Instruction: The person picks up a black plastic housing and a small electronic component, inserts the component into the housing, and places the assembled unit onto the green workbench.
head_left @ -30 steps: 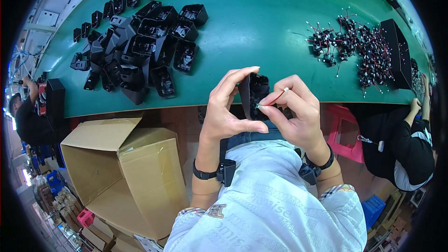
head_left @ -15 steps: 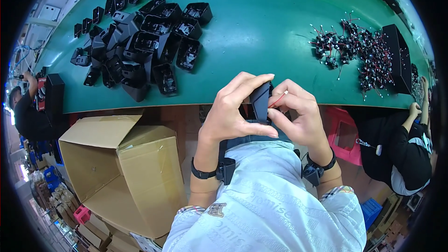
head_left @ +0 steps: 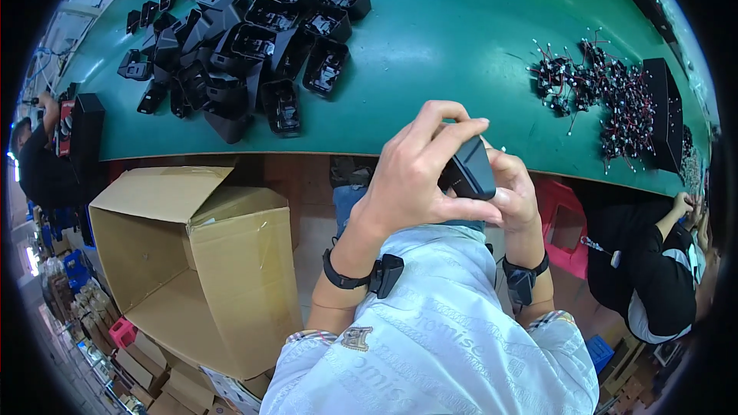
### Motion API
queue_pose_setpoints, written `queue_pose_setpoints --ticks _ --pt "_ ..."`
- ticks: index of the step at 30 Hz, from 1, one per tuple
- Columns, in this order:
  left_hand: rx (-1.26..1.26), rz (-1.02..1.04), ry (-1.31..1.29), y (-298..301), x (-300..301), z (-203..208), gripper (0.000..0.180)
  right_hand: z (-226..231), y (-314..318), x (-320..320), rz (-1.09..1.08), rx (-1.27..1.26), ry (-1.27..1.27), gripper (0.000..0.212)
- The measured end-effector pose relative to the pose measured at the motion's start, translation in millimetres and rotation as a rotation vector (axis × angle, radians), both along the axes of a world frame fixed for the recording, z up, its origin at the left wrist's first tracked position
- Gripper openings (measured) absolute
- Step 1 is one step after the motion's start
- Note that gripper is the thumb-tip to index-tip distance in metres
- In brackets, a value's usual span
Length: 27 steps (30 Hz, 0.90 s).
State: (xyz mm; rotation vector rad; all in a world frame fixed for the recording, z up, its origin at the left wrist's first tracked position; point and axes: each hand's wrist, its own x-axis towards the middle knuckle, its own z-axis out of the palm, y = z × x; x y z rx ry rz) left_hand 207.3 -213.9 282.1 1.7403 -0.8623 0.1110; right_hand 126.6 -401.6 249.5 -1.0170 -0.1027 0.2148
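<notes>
A black plastic housing is tilted in front of my body, just off the table's near edge. My left hand is closed on it, with the fingers over its top and the thumb along its lower edge. My right hand is closed at the housing's right side, thumb close to its lower corner. A small white tip, like the connector of a wire lead, peeks out by the right fingers. The rest of the lead is hidden behind the housing and fingers.
On the green table, a heap of black housings lies left, several lined up behind. Wire leads are piled right beside a black box. An open carton stands lower left. Co-workers sit at both sides; a pink stool is right.
The housing has turned so a broader face shows, and both hands have shifted slightly right with it. The red wire seen in my right fingers is now mostly hidden. The whole view has shifted.
</notes>
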Motion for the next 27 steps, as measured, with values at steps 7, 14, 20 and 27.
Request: queue_pose_setpoints --ticks 7,14,20,27 --pt "0.22 0.112 -0.06 -6.5 -5.4 1.1 0.08 -15.8 1.3 -9.2 -0.066 -0.051 0.076 0.102" --pt "0.182 0.207 -0.283 -13.6 -4.7 -9.2 0.082 -7.9 18.3 -12.1 -0.104 0.189 0.184 0.086" --pt "0.097 0.111 -0.172 -9.6 -9.1 1.1 0.081 -2.9 11.9 -13.0 -0.059 0.08 0.161 0.079" --pt "-0.059 -0.067 -0.003 -3.1 3.8 -10.8 0.076 4.0 27.4 -2.5 -0.086 0.366 0.28 0.071"
